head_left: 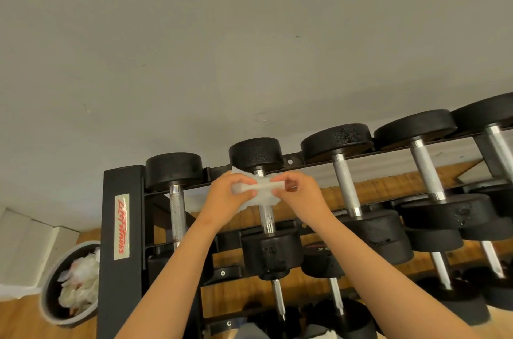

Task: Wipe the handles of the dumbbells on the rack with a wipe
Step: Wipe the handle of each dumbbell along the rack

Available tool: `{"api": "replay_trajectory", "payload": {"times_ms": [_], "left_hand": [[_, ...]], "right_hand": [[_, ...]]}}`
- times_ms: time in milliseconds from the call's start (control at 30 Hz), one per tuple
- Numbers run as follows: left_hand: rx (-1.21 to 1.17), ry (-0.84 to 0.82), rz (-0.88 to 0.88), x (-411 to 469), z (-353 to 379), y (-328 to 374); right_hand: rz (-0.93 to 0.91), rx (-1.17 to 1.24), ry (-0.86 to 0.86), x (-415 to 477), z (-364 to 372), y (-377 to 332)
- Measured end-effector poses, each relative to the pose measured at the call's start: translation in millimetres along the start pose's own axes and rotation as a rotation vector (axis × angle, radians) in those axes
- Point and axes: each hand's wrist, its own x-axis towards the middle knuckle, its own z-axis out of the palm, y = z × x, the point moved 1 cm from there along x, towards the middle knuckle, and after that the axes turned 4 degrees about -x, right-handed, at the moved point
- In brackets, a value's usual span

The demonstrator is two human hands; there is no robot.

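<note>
Both hands hold a white wipe (261, 191) stretched above the second dumbbell handle (267, 218) from the left on the rack (119, 227); the left hand (227, 197) and right hand (299, 194) each pinch an end, likely refolding it to present a fresh face before wiping.

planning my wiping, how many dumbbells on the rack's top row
5: first dumbbell beside the rack post, second dumbbell under the wipe, third dumbbell and fourth dumbbell further right, fifth dumbbell cut by the right edge; more may sit beyond.
</note>
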Motion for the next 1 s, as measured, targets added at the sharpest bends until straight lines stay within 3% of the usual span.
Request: {"api": "replay_trajectory", "payload": {"times_ms": [133,267,367,733,900,1000], "left_hand": [[0.021,-0.032,0.018,2,-2,-4],[-0.138,-0.044,-0.035,1,-1,-7],[-0.204,0.022,-0.076,-2,2,-7],[-0.025,0.278,-0.075,-14,6,-17],[-0.363,0.089,-0.142,-15,11,-12],[-0.531,0.078,-0.228,-14,12,-11]], "right_hand": [[-0.064,-0.036,0.062,3,1,2],[-0.042,0.126,-0.040,3,5,2],[-0.034,0.169,-0.036,0,14,1],[-0.060,-0.005,0.098,-7,38,1],[-0.105,0.056,0.081,-9,47,-3],[-0.113,0.067,0.041,-11,46,-4]]}}
